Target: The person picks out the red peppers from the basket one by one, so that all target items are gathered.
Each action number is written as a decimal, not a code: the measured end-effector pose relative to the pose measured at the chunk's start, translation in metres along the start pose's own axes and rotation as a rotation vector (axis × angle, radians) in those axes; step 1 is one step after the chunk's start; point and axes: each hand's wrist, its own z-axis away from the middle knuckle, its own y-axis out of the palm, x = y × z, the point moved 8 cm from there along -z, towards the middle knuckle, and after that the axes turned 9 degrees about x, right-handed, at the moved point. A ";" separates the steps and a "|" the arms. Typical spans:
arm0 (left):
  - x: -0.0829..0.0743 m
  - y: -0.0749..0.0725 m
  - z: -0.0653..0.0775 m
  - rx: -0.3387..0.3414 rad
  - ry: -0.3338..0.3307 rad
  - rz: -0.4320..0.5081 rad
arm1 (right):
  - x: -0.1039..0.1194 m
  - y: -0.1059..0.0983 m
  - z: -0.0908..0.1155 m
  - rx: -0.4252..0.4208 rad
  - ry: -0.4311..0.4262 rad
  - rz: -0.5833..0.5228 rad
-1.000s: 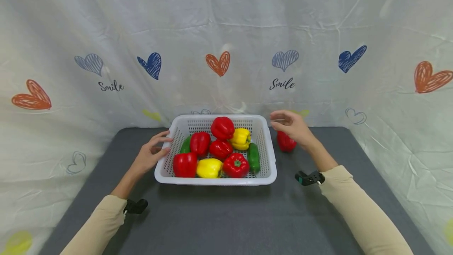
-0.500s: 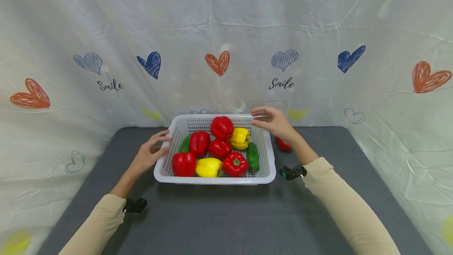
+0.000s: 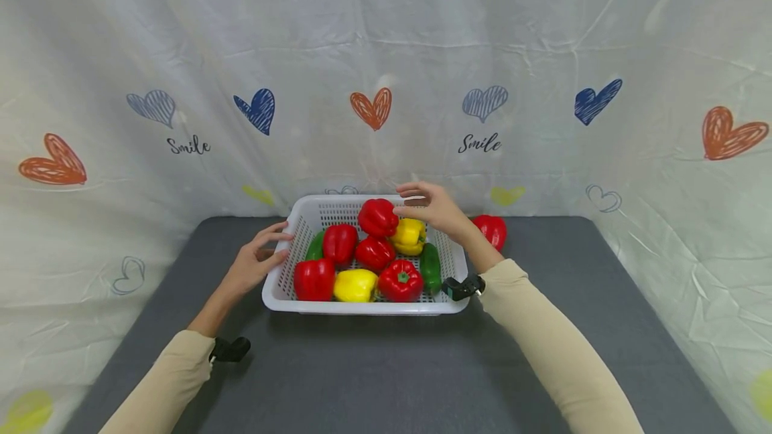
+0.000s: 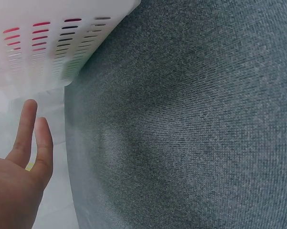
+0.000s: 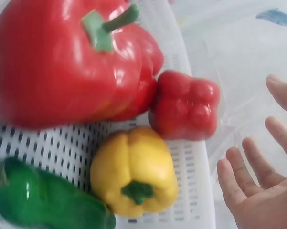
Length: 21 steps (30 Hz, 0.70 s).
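- Left hand [image 3: 250, 263]: loose, at left rim of basket [image 3: 368, 308], contact unclear
- Right hand [image 3: 434, 208]: fingers parted, grasping nothing, beside back pepper [image 3: 376, 218], which lies in basket
- Step, as judged: reach for that pepper
- Next move likely needs fingers round it

I see a pale, creased curtain [image 3: 422, 19] printed with hearts [image 3: 374, 114] in orange, blue and yellow and the word "Smile" [image 3: 480, 144], behind a dark grey table [image 3: 386, 374].
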 end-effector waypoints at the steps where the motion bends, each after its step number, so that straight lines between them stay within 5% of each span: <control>1: 0.000 0.000 0.000 0.000 0.001 0.000 | 0.000 0.002 -0.002 -0.003 0.004 -0.003; 21: -0.003 0.000 0.000 0.002 0.012 -0.002 | -0.024 0.033 -0.024 -0.118 0.160 0.003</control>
